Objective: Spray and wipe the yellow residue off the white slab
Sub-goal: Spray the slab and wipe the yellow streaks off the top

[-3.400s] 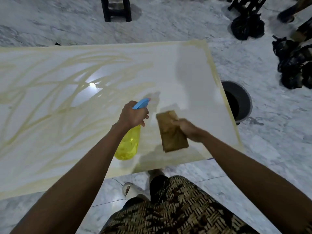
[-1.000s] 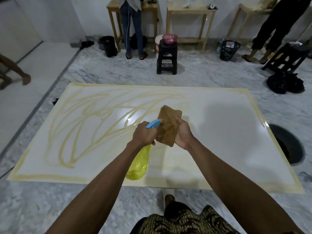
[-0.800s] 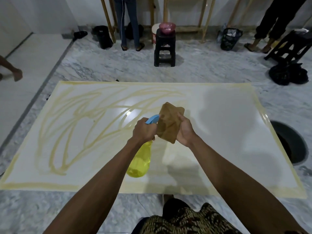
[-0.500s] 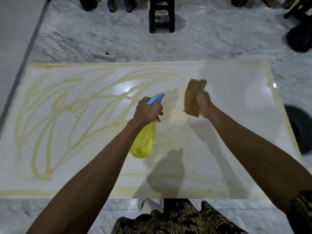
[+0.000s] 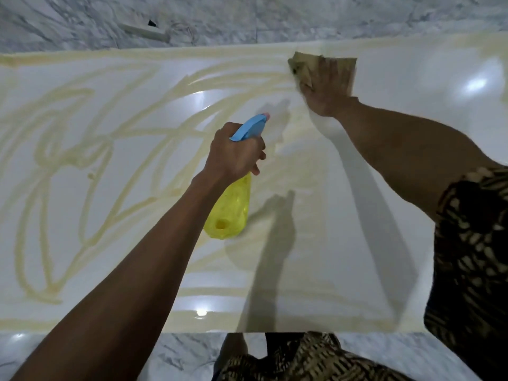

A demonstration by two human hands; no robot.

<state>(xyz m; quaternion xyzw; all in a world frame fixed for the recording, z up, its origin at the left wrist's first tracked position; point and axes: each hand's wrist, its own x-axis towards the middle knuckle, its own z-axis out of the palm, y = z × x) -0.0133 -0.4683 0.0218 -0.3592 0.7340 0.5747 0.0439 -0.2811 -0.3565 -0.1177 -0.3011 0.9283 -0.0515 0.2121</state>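
Nearest, patterned clothing (image 5: pixel 302 358) at bottom edge, w/ grey marble floor (image 5: pixel 82 350) showing just before the slab's near edge. White slab (image 5: pixel 412 133) fills most of the view, glossy, lying flat on the floor. Yellow residue (image 5: pixel 82 160) loops across its left half & runs as a band along near and far edges; right part looks mostly clean. Left hand (image 5: pixel 233 155) held above mid-slab, fingers wrapped tight round neck of a spray bottle (image 5: pixel 231 213), yellow body hanging down, blue nozzle aimed toward far side. Further out, right hand (image 5: pixel 327 92) lies flat w/ fingers spread, pressing a brown cloth (image 5: pixel 302 67) onto slab near far edge, at the end of the yellow streaks. Beyond that, more marble floor.
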